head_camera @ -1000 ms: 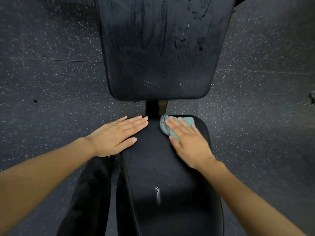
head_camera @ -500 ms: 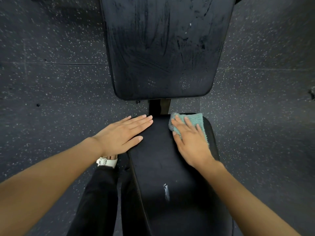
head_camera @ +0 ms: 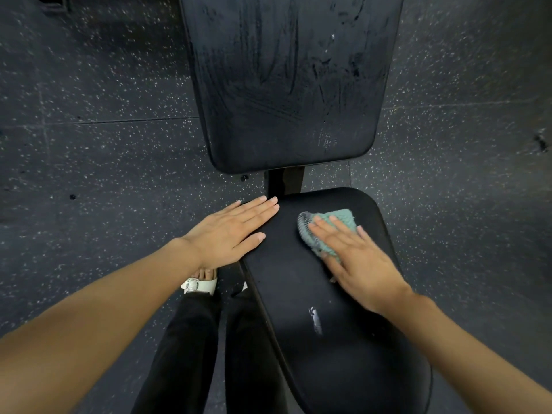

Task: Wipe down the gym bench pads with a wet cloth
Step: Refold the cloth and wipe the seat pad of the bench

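A black gym bench has two pads. The seat pad (head_camera: 298, 294) lies nearest me, and the long back pad (head_camera: 286, 85) beyond it shows wet wipe streaks. A crumpled teal cloth (head_camera: 343, 222) lies on the far part of the seat pad. My right hand (head_camera: 355, 258) presses flat on the cloth with straight fingers. My left hand (head_camera: 230, 234) rests flat on the seat pad's left far edge, fingers straight and together. A small white scuff (head_camera: 315, 319) marks the middle of the seat pad.
Dark speckled rubber floor (head_camera: 104, 159) surrounds the bench on both sides. The bench frame post (head_camera: 283, 180) shows in the gap between the pads. My black-trousered legs (head_camera: 191, 339) and a white sandal (head_camera: 200, 283) stand left of the seat pad.
My right hand has slid the cloth back from the seat pad's far right corner towards the pad's middle. My left hand stays in place on the left edge.
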A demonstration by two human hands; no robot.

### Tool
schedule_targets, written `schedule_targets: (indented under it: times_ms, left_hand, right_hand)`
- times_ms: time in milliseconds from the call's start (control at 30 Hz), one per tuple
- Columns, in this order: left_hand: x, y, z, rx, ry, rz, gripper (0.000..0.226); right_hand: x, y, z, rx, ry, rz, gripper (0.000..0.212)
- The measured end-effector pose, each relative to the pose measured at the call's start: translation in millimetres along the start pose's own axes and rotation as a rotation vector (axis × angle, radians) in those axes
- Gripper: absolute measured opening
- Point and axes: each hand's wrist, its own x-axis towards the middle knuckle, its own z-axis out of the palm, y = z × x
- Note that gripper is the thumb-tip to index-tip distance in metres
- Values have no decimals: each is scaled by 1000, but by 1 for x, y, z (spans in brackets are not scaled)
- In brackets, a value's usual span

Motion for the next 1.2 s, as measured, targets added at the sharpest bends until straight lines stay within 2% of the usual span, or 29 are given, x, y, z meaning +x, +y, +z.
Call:
schedule_targets:
  times_ms: [133,267,433,533,667,867,1000,1067,1200]
  left_hand:
    - [0,-2,0,-32,7,19,70]
    - [0,-3,2,-65,17,37,69]
    - [2,-8,3,-106,5,59,68]
    - [3,-10,2,-121,7,69,66]
    - [3,-13,2,-130,6,85,63]
    - [3,-16,3,-153,35,110,60]
    - [3,-18,5,-161,57,120,58]
    - [3,-20,4,-175,67,128,58]
    - [4,-22,2,-143,54,134,58]
  right_hand:
    - [3,20,-2,14,88,197,53]
    - [12,-3,11,118,163,293,50]
    - [9,-53,22,166,145,212,51]
    - [-5,-84,29,155,98,115,71]
    - [-33,-110,48,-15,113,46,58]
    - [-19,-110,56,-85,144,82,54]
    - [5,-103,48,41,73,69,64]
    - [12,-99,44,28,55,65,70]
    - [5,-99,42,40,57,67,63]
